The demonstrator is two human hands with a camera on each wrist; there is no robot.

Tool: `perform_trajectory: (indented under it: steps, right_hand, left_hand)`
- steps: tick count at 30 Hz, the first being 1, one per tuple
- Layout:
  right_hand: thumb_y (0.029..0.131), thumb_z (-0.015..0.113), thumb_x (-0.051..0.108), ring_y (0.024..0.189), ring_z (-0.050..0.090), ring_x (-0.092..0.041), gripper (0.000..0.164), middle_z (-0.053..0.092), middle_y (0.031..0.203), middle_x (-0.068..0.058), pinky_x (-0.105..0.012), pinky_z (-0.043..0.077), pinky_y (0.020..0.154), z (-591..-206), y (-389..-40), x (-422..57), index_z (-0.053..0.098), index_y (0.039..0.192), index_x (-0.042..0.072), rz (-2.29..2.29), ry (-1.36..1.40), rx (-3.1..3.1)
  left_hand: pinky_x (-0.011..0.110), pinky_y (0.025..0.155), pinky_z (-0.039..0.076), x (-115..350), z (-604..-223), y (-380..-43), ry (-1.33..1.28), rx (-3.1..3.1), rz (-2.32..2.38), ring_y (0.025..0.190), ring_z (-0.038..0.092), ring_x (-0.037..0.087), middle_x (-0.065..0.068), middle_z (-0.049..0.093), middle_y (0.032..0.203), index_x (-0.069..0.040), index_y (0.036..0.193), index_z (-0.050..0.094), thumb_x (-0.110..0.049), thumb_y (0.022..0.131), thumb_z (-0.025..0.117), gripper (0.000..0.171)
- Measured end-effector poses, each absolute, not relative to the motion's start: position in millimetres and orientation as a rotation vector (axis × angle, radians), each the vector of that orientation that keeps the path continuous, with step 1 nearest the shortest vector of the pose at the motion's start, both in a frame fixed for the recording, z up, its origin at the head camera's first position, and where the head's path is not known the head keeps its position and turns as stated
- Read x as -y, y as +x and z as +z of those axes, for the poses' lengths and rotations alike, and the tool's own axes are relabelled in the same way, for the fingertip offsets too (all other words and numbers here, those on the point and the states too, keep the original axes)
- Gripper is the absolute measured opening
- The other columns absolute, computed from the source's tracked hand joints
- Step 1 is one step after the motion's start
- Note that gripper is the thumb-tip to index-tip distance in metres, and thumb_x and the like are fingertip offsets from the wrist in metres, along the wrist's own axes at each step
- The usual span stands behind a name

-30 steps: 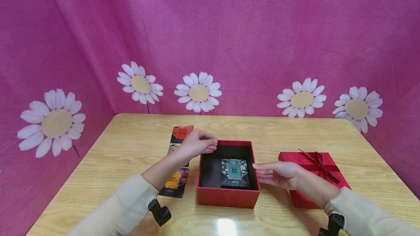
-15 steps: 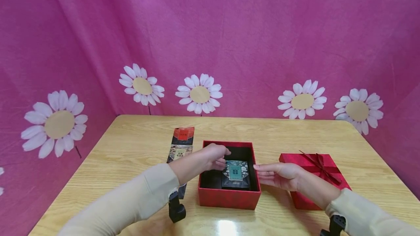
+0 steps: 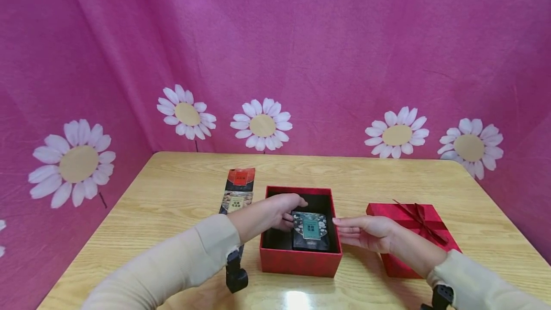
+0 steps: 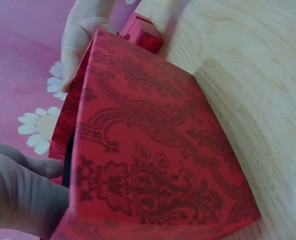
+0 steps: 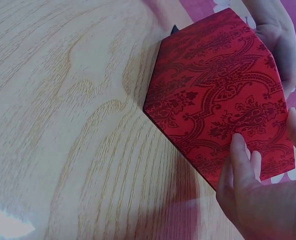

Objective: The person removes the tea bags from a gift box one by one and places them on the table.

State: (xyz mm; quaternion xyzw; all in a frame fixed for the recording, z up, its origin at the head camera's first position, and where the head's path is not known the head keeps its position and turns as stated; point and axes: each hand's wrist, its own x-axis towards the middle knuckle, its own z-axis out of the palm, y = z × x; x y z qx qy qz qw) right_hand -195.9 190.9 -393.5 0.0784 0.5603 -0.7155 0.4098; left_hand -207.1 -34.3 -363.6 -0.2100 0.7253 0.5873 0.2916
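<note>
My left hand (image 3: 284,211) reaches into a red patterned gift box (image 3: 297,261), at the left edge of a dark packet (image 3: 311,231) with a teal label. Its fingertips are partly hidden there, and I see no clear grip on the packet. In the left wrist view the thumb is fairly straight and the other fingers drop behind the box wall. My right hand (image 3: 366,231) rests extended fingers against the box's right outer wall, thumb at the rim, as the right wrist view also shows. The packet lies face up in the box's right part.
Left of the box lie an orange-topped packet (image 3: 241,179) and a cream-labelled packet (image 3: 236,201), partly under the left forearm. A red lid (image 3: 393,212) with a ribbon bow sits on the wooden table (image 3: 185,181), right of the box behind the right forearm.
My left hand has moved right from the box's left rim, then down inside to the packet. The packet has shifted very slightly right. My right hand has stayed at the box wall.
</note>
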Motion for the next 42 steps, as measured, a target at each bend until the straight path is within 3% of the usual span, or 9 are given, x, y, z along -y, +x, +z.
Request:
perform_trajectory:
  steps: [7,11,20,24,28,32,35,42]
  right_hand:
    - [0.092,0.064,0.025,0.093,0.072,-0.014,0.018,0.075,0.098,0.000,-0.027,0.058,0.087,-392.9,-196.1,-194.0,0.077,0.099,0.014,-1.802,0.168,-1.387]
    - [0.092,0.064,0.025,0.094,0.071,-0.014,0.017,0.075,0.098,0.000,-0.028,0.058,0.087,-393.0,-196.2,-195.2,0.077,0.098,0.015,-1.802,0.160,-1.392]
    - [0.093,0.063,0.026,0.095,0.071,-0.014,0.018,0.075,0.100,0.000,-0.027,0.057,0.088,-395.4,-196.1,-194.9,0.077,0.098,0.016,-1.786,0.124,-1.397]
    - [0.093,0.063,0.025,0.094,0.071,-0.013,0.017,0.075,0.099,0.000,-0.027,0.057,0.088,-396.6,-195.5,-193.9,0.077,0.098,0.015,-1.787,0.109,-1.398]
    - [0.093,0.063,0.024,0.093,0.071,-0.013,0.017,0.075,0.098,0.000,-0.027,0.057,0.088,-396.5,-195.0,-192.8,0.077,0.097,0.015,-1.793,0.111,-1.404]
    - [0.093,0.063,0.023,0.093,0.072,-0.013,0.017,0.075,0.098,-0.001,-0.027,0.057,0.088,-395.9,-194.7,-192.0,0.077,0.098,0.014,-1.794,0.105,-1.401]
    - [0.093,0.063,0.023,0.093,0.071,-0.013,0.017,0.075,0.098,-0.001,-0.027,0.057,0.088,-395.4,-195.0,-191.6,0.077,0.098,0.014,-1.791,0.104,-1.398]
    - [0.092,0.064,0.025,0.093,0.071,-0.013,0.017,0.074,0.098,0.000,-0.027,0.057,0.088,-393.6,-195.8,-191.5,0.076,0.099,0.015,-1.787,0.135,-1.416]
  left_hand:
    - [0.039,0.097,0.054,35.7,-359.8,-211.5,-0.516,-1.888,1.609,0.090,0.058,0.023,0.019,0.059,0.115,0.008,0.123,0.052,-0.021,0.092,0.058,0.043]
    - [0.040,0.096,0.054,29.9,-360.8,-212.2,-0.507,-1.862,1.635,0.098,0.062,0.027,0.020,0.062,0.117,0.007,0.118,0.055,-0.019,0.092,0.058,0.036]
    - [0.044,0.106,0.047,9.8,-370.3,-208.8,-0.443,-1.809,1.612,0.117,0.056,0.033,0.024,0.058,0.124,0.007,0.117,0.054,-0.014,0.092,0.053,0.032]
    - [0.043,0.102,0.051,5.1,-375.7,-205.0,-0.429,-1.861,1.539,0.105,0.060,0.029,0.020,0.061,0.109,0.006,0.109,0.055,-0.010,0.092,0.054,0.024]
    - [0.043,0.098,0.053,2.1,-380.2,-201.3,-0.398,-1.913,1.516,0.091,0.057,0.026,0.014,0.052,0.090,0.004,0.092,0.051,-0.001,0.091,0.051,0.005]
    - [0.043,0.098,0.053,-0.1,-381.1,-200.7,-0.378,-1.930,1.521,0.086,0.056,0.025,0.012,0.047,0.082,0.002,0.082,0.046,0.006,0.091,0.045,0.010]
    - [0.045,0.098,0.053,0.1,-378.5,-201.8,-0.369,-1.950,1.522,0.090,0.057,0.027,0.013,0.050,0.084,0.006,0.090,0.051,0.007,0.091,0.046,0.005]
    - [0.049,0.099,0.051,6.2,-364.9,-209.2,-0.362,-1.907,1.548,0.111,0.057,0.037,0.024,0.055,0.105,0.012,0.120,0.048,0.006,0.091,0.048,0.029]
